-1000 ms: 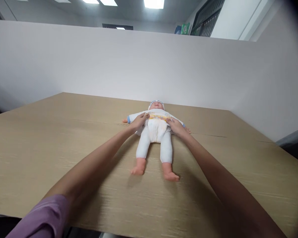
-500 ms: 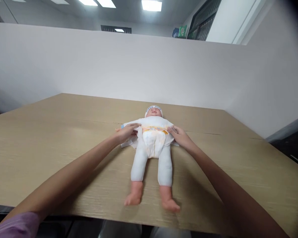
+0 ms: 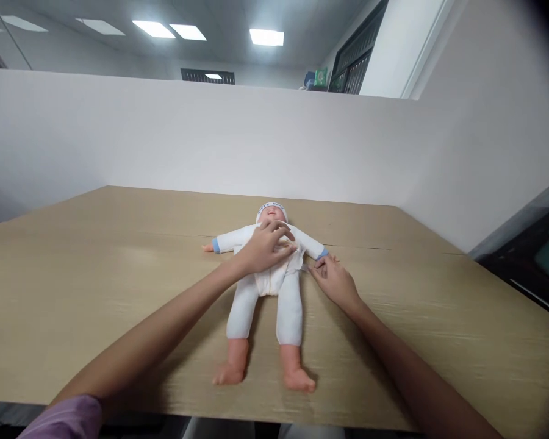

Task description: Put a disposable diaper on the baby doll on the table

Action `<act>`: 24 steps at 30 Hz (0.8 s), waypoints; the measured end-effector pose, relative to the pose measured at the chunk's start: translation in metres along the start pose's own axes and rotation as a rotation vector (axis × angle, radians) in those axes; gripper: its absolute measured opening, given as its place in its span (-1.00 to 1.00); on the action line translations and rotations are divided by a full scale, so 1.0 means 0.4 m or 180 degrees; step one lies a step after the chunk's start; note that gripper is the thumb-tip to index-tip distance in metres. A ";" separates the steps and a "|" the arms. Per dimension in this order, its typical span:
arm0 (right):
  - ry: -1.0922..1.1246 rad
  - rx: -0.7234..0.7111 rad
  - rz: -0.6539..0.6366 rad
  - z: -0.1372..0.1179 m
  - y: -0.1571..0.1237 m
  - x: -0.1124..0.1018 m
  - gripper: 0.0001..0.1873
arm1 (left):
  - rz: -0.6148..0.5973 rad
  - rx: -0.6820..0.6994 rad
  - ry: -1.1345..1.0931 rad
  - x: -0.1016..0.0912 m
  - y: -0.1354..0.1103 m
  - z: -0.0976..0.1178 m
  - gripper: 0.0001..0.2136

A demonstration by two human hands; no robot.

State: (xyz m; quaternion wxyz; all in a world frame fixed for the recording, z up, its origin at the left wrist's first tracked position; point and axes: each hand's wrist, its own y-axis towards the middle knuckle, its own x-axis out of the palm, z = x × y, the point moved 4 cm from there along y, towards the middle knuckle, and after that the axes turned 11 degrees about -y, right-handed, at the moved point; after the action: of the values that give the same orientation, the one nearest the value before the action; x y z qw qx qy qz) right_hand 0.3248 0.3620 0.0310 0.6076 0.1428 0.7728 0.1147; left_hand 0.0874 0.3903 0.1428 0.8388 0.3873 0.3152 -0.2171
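A baby doll [image 3: 290, 311] in a white suit with blue cuffs and a printed headband lies on its back, feet towards me. A white diaper [image 3: 269, 283] is around its hips, the front panel up over the belly. My left hand [image 3: 266, 247] lies across the belly, fingers apart and slightly bent over the top of the diaper, hiding much of its waistband. Beside the doll's arm on the right, my right hand [image 3: 333, 279] is closed in a pinch on the diaper's side tab [image 3: 305, 267], which is pulled outward.
The wooden table [image 3: 119, 292] extends on both sides of the doll, with a seam across it behind. A white partition wall [image 3: 256, 140] stands along its far edge. Dark furniture [image 3: 531, 256] is at the right. My lap shows below the near edge.
My left hand has moved from the diaper's left side onto the belly. My right hand has gone from the waist outward, now pinching the tab. The view has tilted up slightly.
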 end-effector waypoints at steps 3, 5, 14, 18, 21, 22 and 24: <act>0.0105 0.0034 -0.0013 0.008 0.005 0.011 -0.71 | -0.0197 -0.0144 0.0291 0.050 0.009 -0.020 -0.74; 0.0263 0.0138 -0.0236 0.015 0.003 0.015 -0.69 | -0.0197 -0.0241 0.0397 0.062 0.003 -0.034 -0.73; 0.2007 -0.0184 -0.0844 0.001 0.029 -0.048 -0.49 | -0.0217 -0.0392 0.0307 0.057 -0.004 -0.037 -0.63; 0.2295 -0.0210 -0.0924 -0.045 0.086 -0.077 -0.49 | -0.0213 -0.0406 0.0264 0.061 -0.003 -0.038 -0.63; 0.2191 -0.0378 -0.0949 -0.113 0.132 -0.068 -0.49 | -0.0188 -0.0411 0.0222 0.059 -0.003 -0.037 -0.61; 0.2167 -0.0420 -0.0967 -0.137 0.144 -0.060 -0.49 | -0.0173 -0.0415 0.0213 0.057 -0.002 -0.036 -0.60; 0.2146 -0.0464 -0.0991 -0.176 0.160 -0.041 -0.50 | -0.0139 -0.0423 0.0196 0.056 -0.002 -0.035 -0.60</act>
State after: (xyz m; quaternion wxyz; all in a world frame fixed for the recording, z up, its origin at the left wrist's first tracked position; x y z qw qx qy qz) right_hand 0.2654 0.4155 0.0848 0.3379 -0.0657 0.9317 0.1162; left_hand 0.0979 0.3982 0.1200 0.8476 0.3302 0.3629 -0.2020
